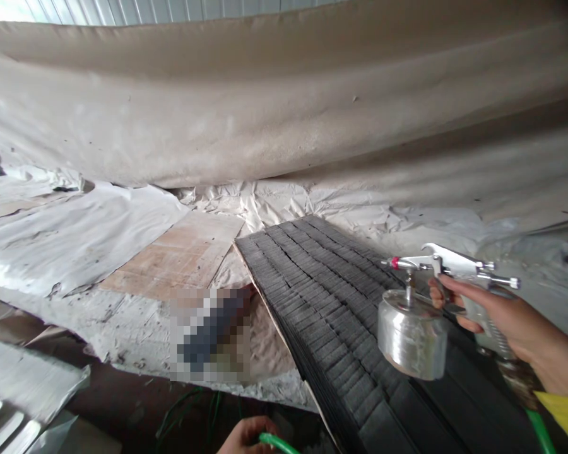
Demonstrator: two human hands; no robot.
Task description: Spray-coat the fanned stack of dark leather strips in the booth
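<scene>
Green hose [277,443] nearest, my left hand [246,436] closed on it.
Right hand [497,315] fingers wrap spray gun [447,271]; its cup [411,334] hangs over dark slats [322,296].

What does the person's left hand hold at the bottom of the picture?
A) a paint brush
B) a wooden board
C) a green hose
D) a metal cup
C: the left hand is closed around a green hose, while the right hand holds the spray gun over the dark panel.

The left hand [247,436] and the green hose [277,443] are cut by the bottom edge; a pixelated patch [211,334] hides something.
</scene>
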